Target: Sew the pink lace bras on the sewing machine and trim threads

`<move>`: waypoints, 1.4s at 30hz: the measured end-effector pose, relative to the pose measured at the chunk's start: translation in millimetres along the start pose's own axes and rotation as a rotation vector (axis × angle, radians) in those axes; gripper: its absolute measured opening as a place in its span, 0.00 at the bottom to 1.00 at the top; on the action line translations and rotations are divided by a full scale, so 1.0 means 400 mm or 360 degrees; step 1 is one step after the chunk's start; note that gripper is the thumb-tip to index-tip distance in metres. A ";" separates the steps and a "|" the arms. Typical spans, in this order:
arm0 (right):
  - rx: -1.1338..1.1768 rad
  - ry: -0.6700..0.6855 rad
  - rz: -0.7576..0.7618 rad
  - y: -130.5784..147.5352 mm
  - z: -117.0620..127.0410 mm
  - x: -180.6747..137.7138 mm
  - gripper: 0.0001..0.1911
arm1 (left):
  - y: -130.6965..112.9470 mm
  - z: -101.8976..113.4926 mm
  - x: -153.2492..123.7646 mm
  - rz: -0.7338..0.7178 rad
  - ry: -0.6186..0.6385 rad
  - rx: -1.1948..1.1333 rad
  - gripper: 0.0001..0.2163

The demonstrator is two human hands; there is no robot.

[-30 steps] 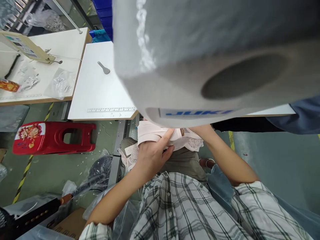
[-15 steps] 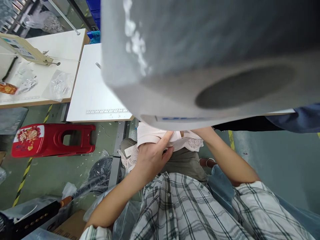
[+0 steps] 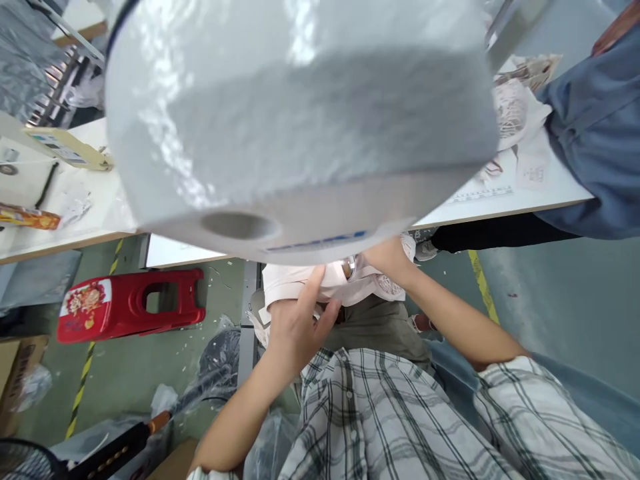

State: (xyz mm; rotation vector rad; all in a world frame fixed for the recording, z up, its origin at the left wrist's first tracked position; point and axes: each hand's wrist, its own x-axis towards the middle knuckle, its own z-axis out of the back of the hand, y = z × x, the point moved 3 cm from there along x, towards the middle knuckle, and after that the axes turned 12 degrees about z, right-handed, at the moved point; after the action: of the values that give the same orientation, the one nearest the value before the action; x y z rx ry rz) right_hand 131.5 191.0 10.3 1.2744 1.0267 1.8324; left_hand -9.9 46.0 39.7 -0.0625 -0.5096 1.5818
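Note:
A pale pink garment with lace trim point(image 3: 300, 283) lies at the front edge of the sewing table, partly under the grey sewing machine head point(image 3: 300, 127). My left hand point(image 3: 295, 327) rests on the garment with fingers stretched out and the thumb apart. My right hand point(image 3: 387, 257) reaches under the machine head onto the same fabric; its fingers are hidden by the machine. A small metal part point(image 3: 349, 267) shows between the two hands.
A red plastic stool point(image 3: 130, 313) lies on the green floor at the left. White tables point(image 3: 500, 203) run left and right. A person in blue point(image 3: 595, 133) stands at the right table beside lace pieces point(image 3: 510, 110). Plastic bags point(image 3: 220, 360) sit by the table leg.
The view has swung right and tilted, so the machine head now covers more of the left table. My left hand has slid slightly down the fabric; both hands stay on the garment.

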 end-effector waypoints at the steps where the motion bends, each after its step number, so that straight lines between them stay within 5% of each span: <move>1: 0.0002 -0.0066 0.0006 0.000 0.007 -0.008 0.10 | -0.001 0.001 -0.002 -0.0004 -0.0027 0.0008 0.24; 8: 0.0010 -0.0133 -0.0083 -0.028 0.047 -0.054 0.06 | -0.009 0.003 -0.019 0.0034 -0.0258 0.0056 0.30; 42: 0.0290 -0.0100 -0.0208 0.068 0.013 -0.165 0.14 | -0.065 -0.020 -0.043 -0.0079 -0.0146 0.0073 0.37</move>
State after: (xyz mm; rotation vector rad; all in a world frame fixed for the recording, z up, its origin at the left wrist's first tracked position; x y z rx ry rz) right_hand 153.8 123.1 7.6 1.3282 1.2351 1.6207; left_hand 18.9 31.3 37.1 0.0573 -0.5420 1.5524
